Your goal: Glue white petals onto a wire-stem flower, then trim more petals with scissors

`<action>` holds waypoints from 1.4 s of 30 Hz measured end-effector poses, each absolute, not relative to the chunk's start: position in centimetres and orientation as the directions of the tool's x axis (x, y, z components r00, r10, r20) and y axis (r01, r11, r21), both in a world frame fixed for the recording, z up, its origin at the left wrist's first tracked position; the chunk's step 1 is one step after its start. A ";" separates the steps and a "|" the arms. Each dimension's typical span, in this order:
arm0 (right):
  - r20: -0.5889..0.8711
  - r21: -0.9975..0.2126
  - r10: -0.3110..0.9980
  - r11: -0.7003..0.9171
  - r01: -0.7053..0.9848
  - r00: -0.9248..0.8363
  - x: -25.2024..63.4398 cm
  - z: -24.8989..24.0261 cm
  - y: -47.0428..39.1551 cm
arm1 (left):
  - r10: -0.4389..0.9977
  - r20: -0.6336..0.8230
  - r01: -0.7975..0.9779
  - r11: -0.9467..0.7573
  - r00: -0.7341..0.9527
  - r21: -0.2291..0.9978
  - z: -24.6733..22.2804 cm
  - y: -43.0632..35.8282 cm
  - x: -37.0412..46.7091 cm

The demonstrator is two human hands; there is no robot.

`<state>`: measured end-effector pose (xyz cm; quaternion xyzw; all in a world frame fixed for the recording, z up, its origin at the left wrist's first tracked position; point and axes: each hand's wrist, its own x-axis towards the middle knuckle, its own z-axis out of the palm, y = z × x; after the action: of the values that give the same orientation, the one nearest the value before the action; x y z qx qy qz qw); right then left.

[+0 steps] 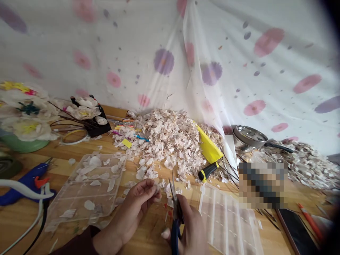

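My right hand (195, 226) grips a pair of scissors (174, 212) with dark blue handles, the narrow blades pointing up and away from me. The blades look almost together. Just left of them, my left hand (139, 202) is closed in a pinch on a small pale papery flake (157, 187), mostly covered by the fingers. Beyond both hands rises a large pile of similar flakes (170, 141), with stray ones scattered on the wooden table. Under the left forearm's far side lies a clear plastic compartment box part (87, 191) holding several loose flakes.
Another clear divided tray (228, 223) lies right of the scissors. A blue glue gun (23, 187) with cables occupies the left, near white handmade flowers (29, 113). Behind stand a yellow sheet (208, 143), a black-yellow handle (207, 172), a metal pan (251, 136) and a second flake pile (316, 163).
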<state>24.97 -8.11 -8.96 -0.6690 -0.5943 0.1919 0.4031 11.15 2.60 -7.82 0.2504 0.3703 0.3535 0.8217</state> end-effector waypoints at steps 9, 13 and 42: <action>0.155 -0.465 0.982 -0.022 0.885 0.106 25.0 -10.3 -7.6 | 0.832 -0.326 -0.482 0.532 0.449 0.696 -7.7 2.6 11.1; 0.153 -0.433 0.983 -0.024 0.901 0.099 24.9 -10.9 -7.7 | 0.840 -0.308 -0.497 0.520 0.448 0.695 -7.1 2.6 11.2; 0.112 -0.485 0.991 -0.012 0.874 0.076 25.0 -11.7 -7.6 | 0.869 -0.359 -0.499 0.491 0.340 0.714 -6.9 2.4 11.4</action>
<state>25.02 -7.56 -11.67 -0.6990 -0.6670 0.1314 0.2217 11.41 2.45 -6.92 0.2496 0.3706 0.4387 0.7797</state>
